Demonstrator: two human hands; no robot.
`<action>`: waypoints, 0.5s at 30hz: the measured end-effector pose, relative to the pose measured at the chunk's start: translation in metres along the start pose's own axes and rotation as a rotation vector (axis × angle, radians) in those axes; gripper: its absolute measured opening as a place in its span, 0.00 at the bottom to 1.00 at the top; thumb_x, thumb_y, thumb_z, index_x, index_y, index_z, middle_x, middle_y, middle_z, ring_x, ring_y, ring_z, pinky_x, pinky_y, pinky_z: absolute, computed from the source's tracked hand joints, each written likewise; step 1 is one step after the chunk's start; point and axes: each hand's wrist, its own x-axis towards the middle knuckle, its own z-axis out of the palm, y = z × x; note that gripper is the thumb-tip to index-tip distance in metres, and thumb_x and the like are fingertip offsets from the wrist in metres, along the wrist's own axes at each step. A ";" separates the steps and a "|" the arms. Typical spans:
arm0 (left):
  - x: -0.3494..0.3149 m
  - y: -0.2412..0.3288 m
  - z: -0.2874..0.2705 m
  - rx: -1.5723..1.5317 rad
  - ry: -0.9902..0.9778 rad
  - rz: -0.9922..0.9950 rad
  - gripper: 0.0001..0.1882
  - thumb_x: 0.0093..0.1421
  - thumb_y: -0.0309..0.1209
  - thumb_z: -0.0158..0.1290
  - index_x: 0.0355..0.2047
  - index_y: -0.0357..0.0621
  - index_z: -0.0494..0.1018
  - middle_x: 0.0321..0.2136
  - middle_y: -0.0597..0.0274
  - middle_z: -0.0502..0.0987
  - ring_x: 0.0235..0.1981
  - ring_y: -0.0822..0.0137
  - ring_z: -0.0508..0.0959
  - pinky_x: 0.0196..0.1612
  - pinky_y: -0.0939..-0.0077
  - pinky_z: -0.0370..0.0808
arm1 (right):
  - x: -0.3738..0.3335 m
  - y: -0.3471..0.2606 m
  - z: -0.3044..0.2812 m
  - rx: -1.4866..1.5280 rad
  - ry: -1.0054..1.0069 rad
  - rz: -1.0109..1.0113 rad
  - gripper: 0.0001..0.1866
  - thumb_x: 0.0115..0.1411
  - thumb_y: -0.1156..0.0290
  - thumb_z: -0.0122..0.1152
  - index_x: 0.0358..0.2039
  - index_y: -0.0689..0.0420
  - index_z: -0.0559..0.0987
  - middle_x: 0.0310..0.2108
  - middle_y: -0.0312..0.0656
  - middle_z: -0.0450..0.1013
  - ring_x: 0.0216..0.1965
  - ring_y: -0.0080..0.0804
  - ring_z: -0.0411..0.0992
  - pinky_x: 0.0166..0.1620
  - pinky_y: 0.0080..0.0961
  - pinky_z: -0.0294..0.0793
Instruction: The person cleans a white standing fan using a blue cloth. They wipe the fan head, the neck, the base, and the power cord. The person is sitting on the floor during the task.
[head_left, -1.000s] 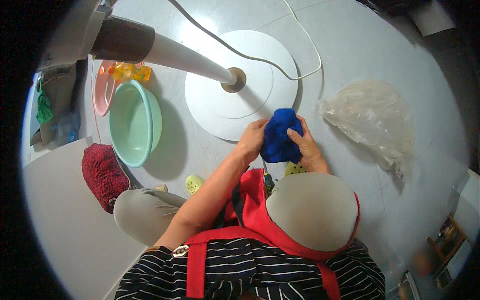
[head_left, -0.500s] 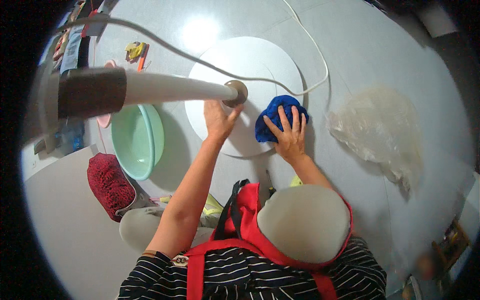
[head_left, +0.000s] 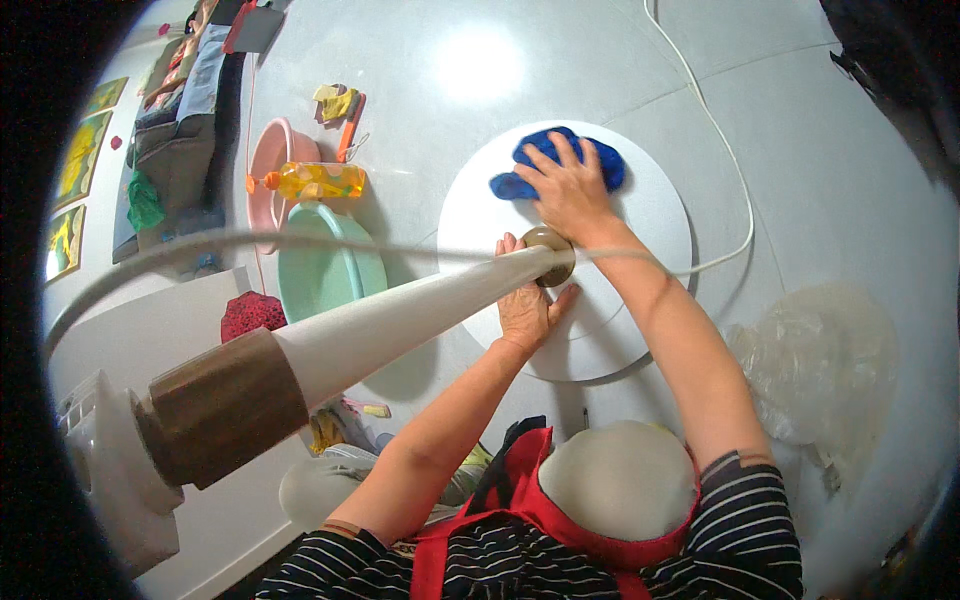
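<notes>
Nearest, a red apron (head_left: 565, 530) lay over a black shirt (head_left: 735, 520) with white stripes, and a knee in pale trousers (head_left: 620, 480) rose in front of it. At lower left a white housing (head_left: 125, 480) with a brown sleeve (head_left: 230, 405) beside it gave onto a white pole (head_left: 400, 320), which ran up to a brown collar (head_left: 547, 238) in the middle of a round white base (head_left: 645, 300) on the floor (head_left: 800, 230).

The left hand (head_left: 527, 312) was open, palm down on the near side of the base, thumb spread; the pole crossed over part of its fingers, and it had hold of nothing that could be seen. Past the collar, the right hand (head_left: 577, 198) was open too, fingers spread flat over a crumpled blue cloth (head_left: 608, 165), which lay on the far part of the base under that palm.

A pale cord (head_left: 742, 220) curved across the floor to the right, near a clear plastic bag (head_left: 830, 370). On the left stood a green basin (head_left: 312, 280), with a yellow bottle (head_left: 325, 182) beyond it, over a pink basin (head_left: 262, 185). Farther off lay an orange-handled tool (head_left: 351, 125).
</notes>
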 end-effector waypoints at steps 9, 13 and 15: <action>0.001 -0.002 -0.004 -0.096 -0.026 -0.070 0.56 0.44 0.53 0.58 0.60 0.32 0.40 0.61 0.38 0.42 0.63 0.43 0.41 0.64 0.56 0.38 | -0.029 0.005 -0.033 -0.011 0.016 0.100 0.20 0.47 0.69 0.59 0.44 0.44 0.76 0.50 0.33 0.68 0.56 0.38 0.57 0.53 0.46 0.54; -0.006 -0.001 -0.001 -0.073 -0.001 -0.078 0.56 0.44 0.53 0.57 0.60 0.34 0.39 0.60 0.35 0.41 0.63 0.41 0.40 0.63 0.53 0.35 | -0.128 0.014 -0.076 -0.068 -0.084 0.212 0.26 0.45 0.68 0.62 0.48 0.44 0.73 0.53 0.34 0.65 0.56 0.42 0.56 0.53 0.48 0.55; -0.003 0.002 -0.002 -0.081 -0.008 -0.077 0.57 0.44 0.54 0.57 0.61 0.33 0.38 0.60 0.34 0.41 0.63 0.41 0.40 0.63 0.52 0.34 | -0.134 0.014 -0.080 -0.047 -0.032 0.247 0.28 0.43 0.66 0.64 0.48 0.44 0.73 0.54 0.36 0.64 0.56 0.44 0.55 0.53 0.49 0.54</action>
